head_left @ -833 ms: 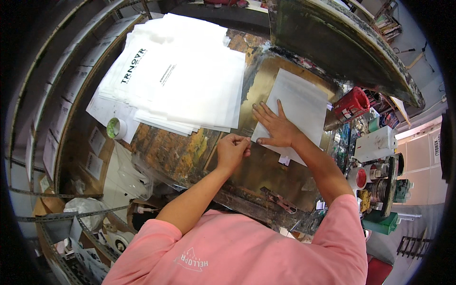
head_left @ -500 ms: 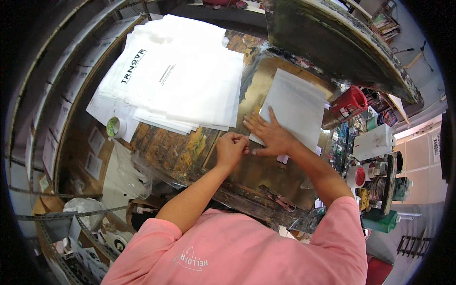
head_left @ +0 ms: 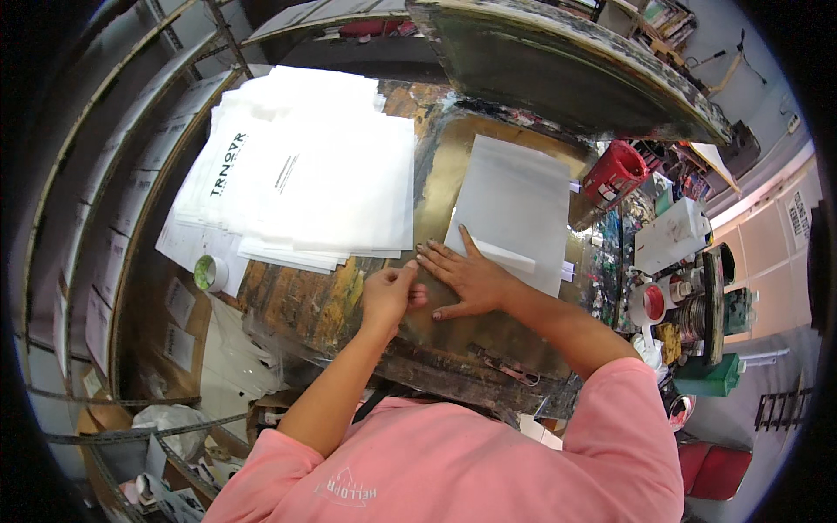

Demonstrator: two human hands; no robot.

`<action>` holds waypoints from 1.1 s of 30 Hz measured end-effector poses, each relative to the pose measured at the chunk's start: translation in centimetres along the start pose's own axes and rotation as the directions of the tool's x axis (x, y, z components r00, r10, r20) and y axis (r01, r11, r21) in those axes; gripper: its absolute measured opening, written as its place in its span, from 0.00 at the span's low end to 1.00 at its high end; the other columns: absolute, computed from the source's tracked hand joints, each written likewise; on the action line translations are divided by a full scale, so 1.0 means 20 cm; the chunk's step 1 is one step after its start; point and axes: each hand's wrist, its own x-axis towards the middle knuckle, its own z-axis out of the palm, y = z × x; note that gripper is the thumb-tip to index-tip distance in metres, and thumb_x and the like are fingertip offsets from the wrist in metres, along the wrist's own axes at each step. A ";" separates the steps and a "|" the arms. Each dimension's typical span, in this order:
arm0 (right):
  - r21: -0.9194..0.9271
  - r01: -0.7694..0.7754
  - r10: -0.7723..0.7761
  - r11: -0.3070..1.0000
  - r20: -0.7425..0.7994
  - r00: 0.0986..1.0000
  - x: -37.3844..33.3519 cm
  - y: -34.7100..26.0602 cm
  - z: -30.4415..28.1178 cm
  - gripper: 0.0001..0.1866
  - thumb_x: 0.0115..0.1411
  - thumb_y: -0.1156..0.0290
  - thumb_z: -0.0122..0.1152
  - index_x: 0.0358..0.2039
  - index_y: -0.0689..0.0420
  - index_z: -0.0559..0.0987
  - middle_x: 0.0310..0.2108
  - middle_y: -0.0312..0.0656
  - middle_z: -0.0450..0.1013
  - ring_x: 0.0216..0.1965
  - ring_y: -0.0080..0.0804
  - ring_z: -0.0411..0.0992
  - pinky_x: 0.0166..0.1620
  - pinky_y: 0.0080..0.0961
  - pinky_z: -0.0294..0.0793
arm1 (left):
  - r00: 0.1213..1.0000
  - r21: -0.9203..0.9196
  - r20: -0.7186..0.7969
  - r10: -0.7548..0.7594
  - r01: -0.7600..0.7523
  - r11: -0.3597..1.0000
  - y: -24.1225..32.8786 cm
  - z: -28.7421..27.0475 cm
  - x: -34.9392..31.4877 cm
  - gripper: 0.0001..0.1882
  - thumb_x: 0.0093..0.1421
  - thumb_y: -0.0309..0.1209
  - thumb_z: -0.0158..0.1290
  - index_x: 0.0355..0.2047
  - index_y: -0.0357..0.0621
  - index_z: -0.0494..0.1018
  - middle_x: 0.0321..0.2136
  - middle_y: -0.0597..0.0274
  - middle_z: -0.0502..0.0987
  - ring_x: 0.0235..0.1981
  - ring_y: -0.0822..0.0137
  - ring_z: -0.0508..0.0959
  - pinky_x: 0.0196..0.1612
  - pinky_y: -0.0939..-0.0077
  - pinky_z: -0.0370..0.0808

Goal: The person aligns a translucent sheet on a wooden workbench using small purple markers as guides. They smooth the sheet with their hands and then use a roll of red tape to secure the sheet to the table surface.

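A frosted, translucent plastic sheet or bag (head_left: 510, 192) lies on the brownish metallic board (head_left: 436, 196) of the worktable. Along its near edge shows a paler strip (head_left: 497, 253), which looks like a fold or flap. My right hand (head_left: 466, 276) lies flat with fingers spread, over the board and the near left corner of that sheet. Just left of it, my left hand (head_left: 390, 298) is closed, thumb pressed to the index finger. Whatever is in that pinch, if anything, is hidden. White tabs (head_left: 568, 271) stand at the sheet's right side.
A stack of white printed bags (head_left: 305, 183) covers the table's far left. Behind the board, a large dark-framed screen (head_left: 567, 78) is tilted up. On the right stand a red bucket (head_left: 615, 174), a white container (head_left: 670, 235) and paint pots. A green-filled tape roll (head_left: 210, 273) sits left.
My right hand has slid nearer to me, off much of the sheet. The paler strip along its near edge now shows. My left hand stays pinched beside it. The whole view has shifted.
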 end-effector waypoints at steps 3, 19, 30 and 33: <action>0.023 -0.033 0.033 0.999 0.001 0.999 0.00 -0.04 0.00 0.63 0.58 0.22 0.49 0.75 0.65 0.53 0.77 0.55 0.49 0.79 0.44 0.44 0.73 0.72 0.21 | 0.955 0.348 0.042 0.293 -0.289 0.892 0.08 0.03 -0.03 0.19 0.69 0.40 0.59 0.43 0.30 0.79 0.31 0.54 0.81 0.31 0.64 0.83 0.34 0.67 0.83; 0.100 -0.208 0.214 0.973 -0.057 0.975 -0.02 -0.17 0.03 0.67 0.56 0.19 0.47 0.73 0.72 0.54 0.75 0.58 0.52 0.78 0.47 0.47 0.74 0.69 0.20 | 0.586 0.653 0.754 0.296 -0.719 -0.239 0.15 0.42 0.91 0.45 0.74 0.61 0.30 0.74 0.33 0.53 0.75 0.42 0.52 0.77 0.47 0.48 0.77 0.42 0.36; 0.189 -0.194 0.216 0.963 -0.100 0.971 -0.01 -0.15 0.03 0.66 0.56 0.19 0.47 0.74 0.69 0.53 0.77 0.57 0.49 0.78 0.45 0.46 0.74 0.70 0.20 | 0.605 0.694 0.719 0.342 -0.646 -0.318 0.29 0.67 1.28 0.48 0.73 0.65 0.28 0.75 0.33 0.51 0.75 0.44 0.53 0.78 0.49 0.46 0.78 0.48 0.38; 0.191 -0.205 0.221 0.960 -0.067 0.973 -0.02 -0.16 0.00 0.66 0.56 0.19 0.46 0.74 0.69 0.53 0.77 0.57 0.49 0.78 0.45 0.46 0.74 0.70 0.20 | 0.614 0.706 0.706 0.352 -0.647 -0.287 0.31 0.72 1.32 0.48 0.72 0.65 0.29 0.75 0.34 0.51 0.75 0.43 0.52 0.78 0.49 0.46 0.77 0.47 0.38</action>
